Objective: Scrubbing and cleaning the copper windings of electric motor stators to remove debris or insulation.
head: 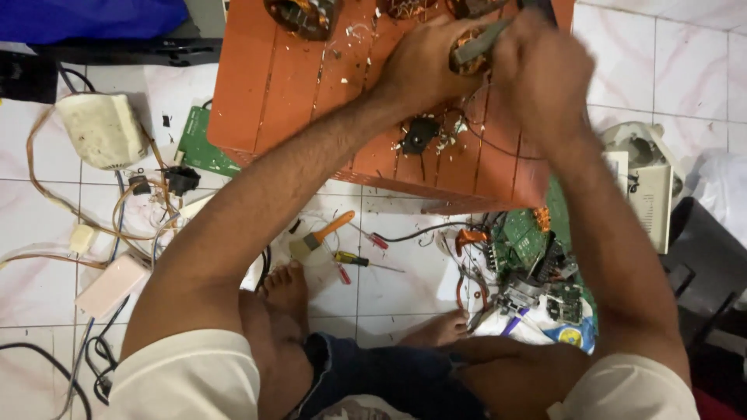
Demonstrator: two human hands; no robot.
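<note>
Hands are being held close together over the far edge of the orange stool (311,85), both arms stretched forward and bent at the elbows. A copper-wound coil (467,58) is being gripped by the left hand (424,66). A grey tool (481,43) is being clasped in the right hand (541,74) and pressed against the coil. A paintbrush (320,236) and screwdriver (359,260) are lying on the tiled floor (389,288) below.

Bright, even light, soft shadows on the white floor tiles (389,295); right hand (537,78) smeared by motion blur.
</note>
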